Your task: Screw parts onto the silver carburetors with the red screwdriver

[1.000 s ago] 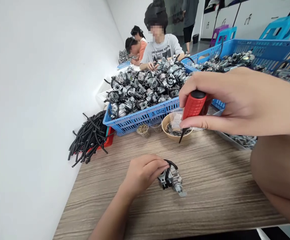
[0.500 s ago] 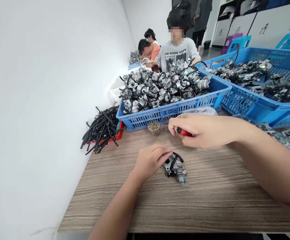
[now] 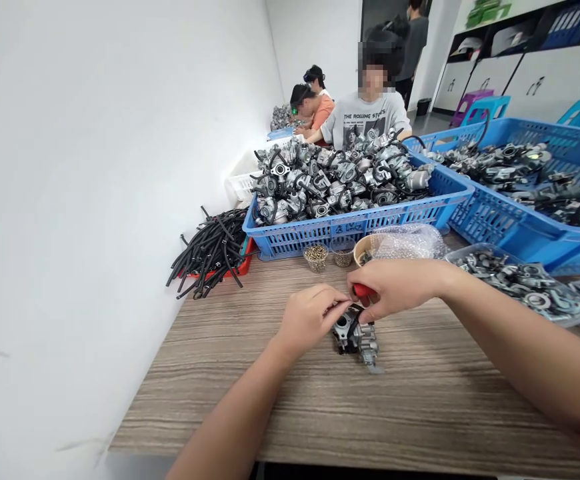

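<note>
Carburetor lies on the wood-grained desk, in front of the two hands, with a short black hose looped over its upper side. Left hand reaches in from one side, its grip pinching the carburetor at the upper edge; exactly which bit lies between the fingertips is hidden. Right hand has its grip closed around a red handle just above the carburetor, and the rest of that tool is out of sight behind the fingers. Beyond the hands stand two clear cups of small parts, the nearer-left one brassy, and beside them a tan bowl partly under bubble wrap. Behind these, a blue crate is heaped with similar carburetors.
</note>
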Action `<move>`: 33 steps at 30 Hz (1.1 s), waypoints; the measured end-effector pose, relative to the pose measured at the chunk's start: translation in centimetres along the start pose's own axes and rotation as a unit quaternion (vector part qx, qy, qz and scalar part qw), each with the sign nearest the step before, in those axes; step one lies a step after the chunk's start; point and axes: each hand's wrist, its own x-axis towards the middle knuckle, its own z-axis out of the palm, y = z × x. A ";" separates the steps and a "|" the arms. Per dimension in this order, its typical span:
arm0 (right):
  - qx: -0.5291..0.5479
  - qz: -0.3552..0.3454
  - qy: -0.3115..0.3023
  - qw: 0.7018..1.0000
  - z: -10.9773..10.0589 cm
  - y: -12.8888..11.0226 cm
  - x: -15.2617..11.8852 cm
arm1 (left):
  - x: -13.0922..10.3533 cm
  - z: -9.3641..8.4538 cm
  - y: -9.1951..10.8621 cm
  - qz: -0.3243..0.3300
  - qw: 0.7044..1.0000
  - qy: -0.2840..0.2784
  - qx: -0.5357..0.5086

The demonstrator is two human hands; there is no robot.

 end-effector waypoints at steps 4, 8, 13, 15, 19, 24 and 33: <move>-0.008 0.027 0.013 1.000 0.1 -0.5 -0.3 | -0.1 0.1 0.0 0.000 1.000 0.003 0.005; -0.012 0.042 0.030 0.999 0.4 -1.2 -0.4 | -0.2 0.3 0.0 -0.002 1.000 0.015 0.018; -0.004 0.054 0.054 0.997 0.7 -1.1 -0.2 | -0.3 0.5 0.2 0.006 0.999 0.023 0.025; 0.009 0.058 0.057 0.997 0.9 -0.9 0.0 | -0.3 0.5 0.2 0.004 0.999 0.026 0.028; 0.036 0.056 0.073 0.995 1.0 -0.7 0.4 | -0.4 0.6 0.0 -0.012 0.999 0.033 0.032; 0.095 -0.002 0.080 0.992 0.6 -0.7 0.3 | -0.5 0.6 0.0 -0.020 0.999 0.037 0.031; 0.152 -0.084 0.033 0.984 -0.2 0.7 0.5 | -0.5 0.8 0.4 -0.020 0.998 0.065 -0.008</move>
